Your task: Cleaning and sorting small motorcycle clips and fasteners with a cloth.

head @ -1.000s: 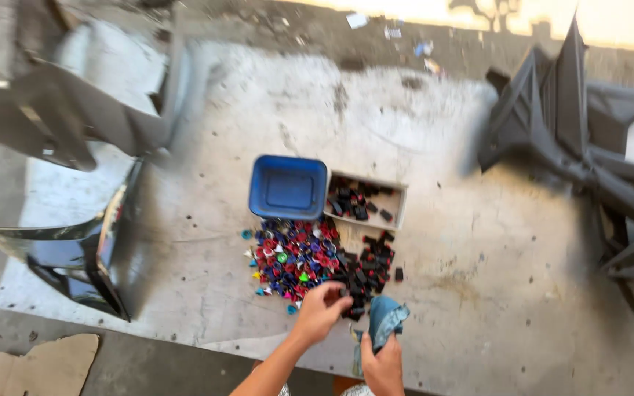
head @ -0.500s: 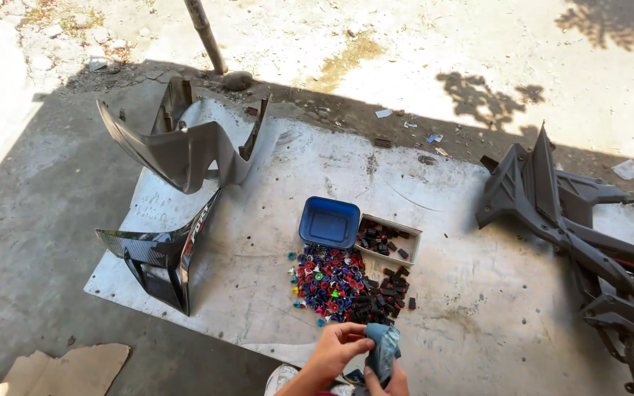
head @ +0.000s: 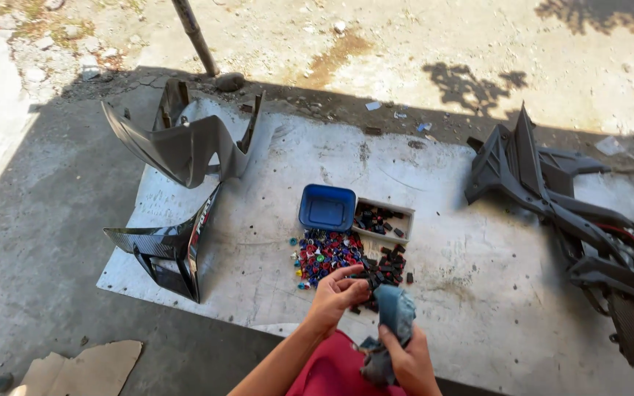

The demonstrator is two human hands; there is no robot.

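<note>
Grey fairing panels (head: 185,147) left on white sheet (head: 471,271), dark fairing parts (head: 552,198) right. Cardboard scrap (head: 82,367) bottom left on concrete. Pole (head: 194,35) with stone (head: 227,81) up top.

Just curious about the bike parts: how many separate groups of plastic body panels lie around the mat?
2: grey and black plastic fairing panels at the left, matte black panels at the right. More may lie outside the view.

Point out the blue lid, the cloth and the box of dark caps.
blue lid (head: 327,207), head view, centre of its flat top
cloth (head: 395,312), head view, bunched upper part above the right hand
box of dark caps (head: 405,211), head view, pale far rim
</note>
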